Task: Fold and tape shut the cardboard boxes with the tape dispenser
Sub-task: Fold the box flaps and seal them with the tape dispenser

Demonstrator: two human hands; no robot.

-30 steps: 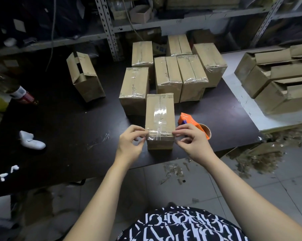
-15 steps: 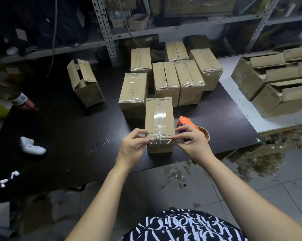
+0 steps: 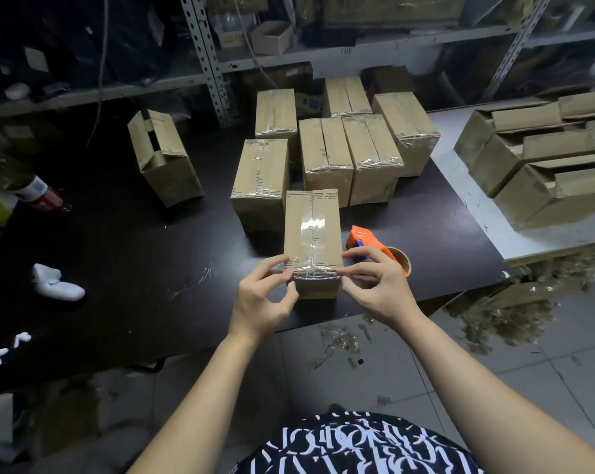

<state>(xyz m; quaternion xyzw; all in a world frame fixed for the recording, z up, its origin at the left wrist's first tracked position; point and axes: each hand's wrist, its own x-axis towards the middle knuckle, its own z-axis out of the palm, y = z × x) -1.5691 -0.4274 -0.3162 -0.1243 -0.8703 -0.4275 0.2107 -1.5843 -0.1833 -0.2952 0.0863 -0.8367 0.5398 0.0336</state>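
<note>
A closed cardboard box [image 3: 312, 230] with clear tape along its top seam stands at the near edge of the black table [image 3: 125, 254]. My left hand [image 3: 263, 295] touches its near left corner with the fingertips. My right hand [image 3: 378, 285] presses fingertips on the near right corner, over the crosswise tape. The orange tape dispenser [image 3: 374, 246] lies on the table just right of the box, partly hidden behind my right hand. Several taped boxes [image 3: 327, 155] stand behind.
An untaped box [image 3: 164, 159] lies tilted at the left back. Open-flapped boxes [image 3: 542, 159] are stacked on a white surface at the right. A bottle [image 3: 33, 189] and a white object [image 3: 58, 283] lie on the left. Shelving rises behind. Tape scraps litter the floor.
Both hands stay at the box's near corners with small finger shifts along the tape. The camera has tilted slightly, so the scene sits lower in the frame.
</note>
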